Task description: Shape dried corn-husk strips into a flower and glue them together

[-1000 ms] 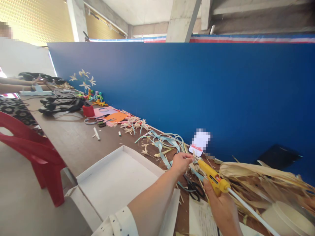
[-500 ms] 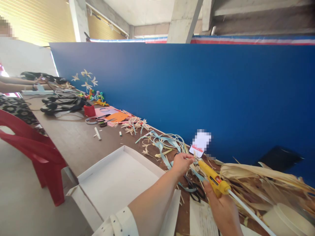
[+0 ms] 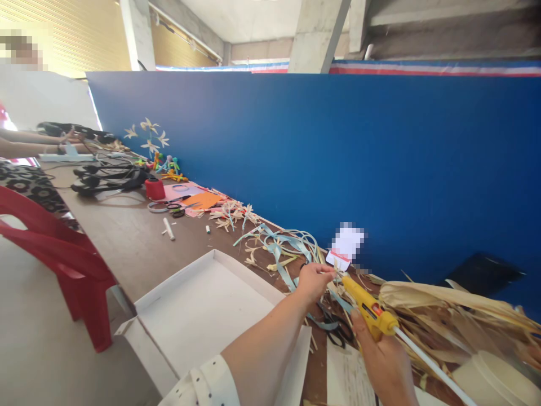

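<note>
Hands meet over a littered desk (image 3: 127,237): the left hand (image 3: 313,280) pinches a dried husk strip (image 3: 336,272) in a narrow grip, while the right hand (image 3: 382,361) is closed round a yellow glue gun (image 3: 368,307), nozzle right at the strip. Scissors (image 3: 336,330) lie just below; a shallow white box (image 3: 203,316) sits at 8 o'clock of the hands, a white bowl (image 3: 494,383) at 4 o'clock, its contents out of sight.

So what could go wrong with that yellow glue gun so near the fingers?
1. The tip of the yellow plastic glue gun, held in the right hand, almost touches the left hand pinching a small pale straw piece; glue, probably hot, could burn those fingers.
2. A pile of dry tan husk leaves lies beside the gun; drips might stick to it.
</note>
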Motion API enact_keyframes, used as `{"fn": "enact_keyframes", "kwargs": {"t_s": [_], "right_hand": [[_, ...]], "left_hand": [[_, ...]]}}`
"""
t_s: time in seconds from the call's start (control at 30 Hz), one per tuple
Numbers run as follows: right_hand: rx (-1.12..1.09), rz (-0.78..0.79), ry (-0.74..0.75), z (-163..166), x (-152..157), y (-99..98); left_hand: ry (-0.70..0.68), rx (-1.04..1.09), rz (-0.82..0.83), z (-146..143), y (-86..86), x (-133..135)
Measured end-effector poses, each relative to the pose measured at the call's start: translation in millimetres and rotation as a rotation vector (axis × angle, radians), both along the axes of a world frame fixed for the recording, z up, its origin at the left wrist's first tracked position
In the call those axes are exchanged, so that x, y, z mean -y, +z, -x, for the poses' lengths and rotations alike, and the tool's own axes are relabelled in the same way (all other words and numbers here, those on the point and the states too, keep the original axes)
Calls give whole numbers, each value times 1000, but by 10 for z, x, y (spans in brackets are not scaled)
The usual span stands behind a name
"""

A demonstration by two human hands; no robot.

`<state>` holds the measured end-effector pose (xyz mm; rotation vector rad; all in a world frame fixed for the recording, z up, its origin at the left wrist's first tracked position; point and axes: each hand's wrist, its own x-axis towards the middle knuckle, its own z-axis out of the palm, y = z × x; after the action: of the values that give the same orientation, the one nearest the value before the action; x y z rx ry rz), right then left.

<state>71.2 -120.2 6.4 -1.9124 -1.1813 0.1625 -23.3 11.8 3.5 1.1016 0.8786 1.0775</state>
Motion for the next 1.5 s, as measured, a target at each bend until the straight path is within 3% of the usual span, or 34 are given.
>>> {"fn": "enact_keyframes", "kwargs": {"t_s": [0.3,0.73,1.1,1.5], "right_hand": [[65,88,-2,-85,-2,-39],[34,50,-34,42,36,27],[116,38,14,-105,0,-76],[-1,35,-4,-33,18,-7]], "left_hand": [[0,-4,2,14,46,19],[5,9,45,28,79,15],[-12,-7,43,18,31,7],[-6,-7,57,44,88,35]]}}
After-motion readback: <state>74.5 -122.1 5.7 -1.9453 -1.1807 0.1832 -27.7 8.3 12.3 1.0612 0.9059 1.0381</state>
